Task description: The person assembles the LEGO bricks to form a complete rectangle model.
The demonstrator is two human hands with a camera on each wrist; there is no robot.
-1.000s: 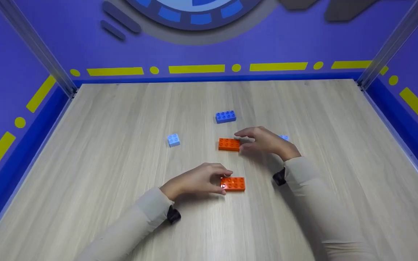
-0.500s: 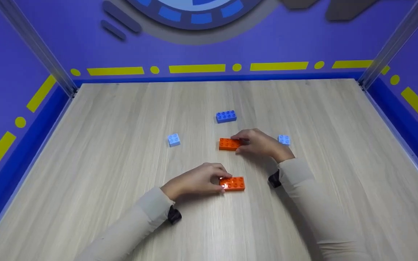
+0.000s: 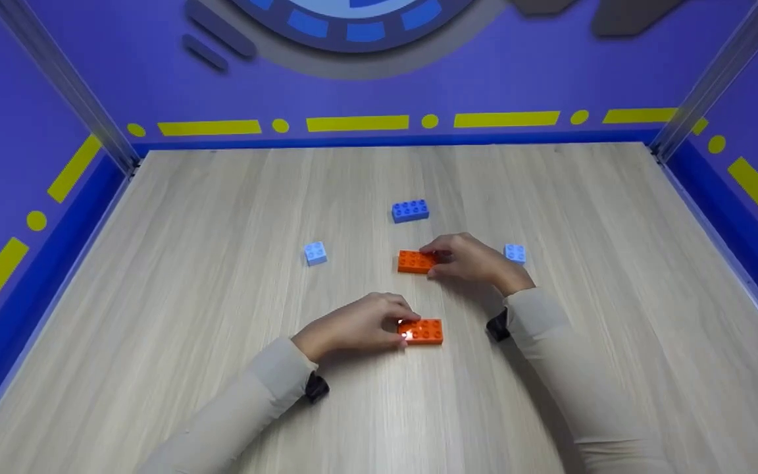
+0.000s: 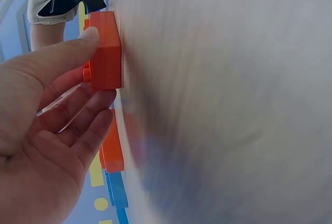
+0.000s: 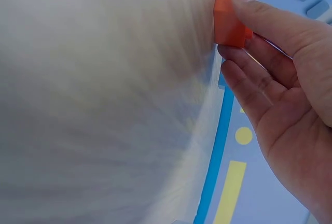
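Two orange toy building bricks with studs on top lie on the wooden table. My left hand (image 3: 359,324) pinches the left end of the nearer orange brick (image 3: 428,332), thumb on its near side and fingers at the far side. In the left wrist view the thumb presses the side of that brick (image 4: 107,53). Farther back, my right hand (image 3: 474,261) grips the right end of the other orange brick (image 3: 412,262). The right wrist view shows its thumb against this brick (image 5: 228,19), with the lower fingers extended below it.
A blue brick (image 3: 410,211) lies behind the farther orange one. One small light blue brick (image 3: 315,253) lies to the left, another light blue brick (image 3: 514,253) right by the right wrist. Purple walls (image 3: 379,99) border the table's back and sides.
My right hand has moved left and closed on the end of the farther orange brick. The left fingers have drawn in slightly on the nearer brick. Both bricks stay nearly in place.
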